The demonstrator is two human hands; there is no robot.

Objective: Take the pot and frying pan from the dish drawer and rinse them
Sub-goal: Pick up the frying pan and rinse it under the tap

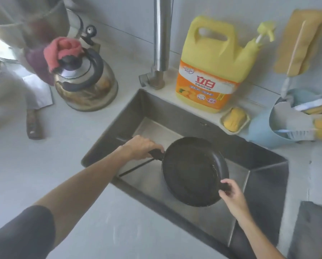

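A black pan [193,171] is seen at centre, within a grey steel sink [265,165]. At upper centre a yellow jug [212,58] bears an orange label with red characters. A pink cloth [63,49] tops a silver kettle [85,85] at upper left. Yellow soap [234,119] is seen beside a pale blue tub [259,133] at right.

Single head cam, wide-angle, looking forward and steeply down from above and behind the grip on the frying pan [194,171], close range, sink [265,161] around it, counter out to frame edges.
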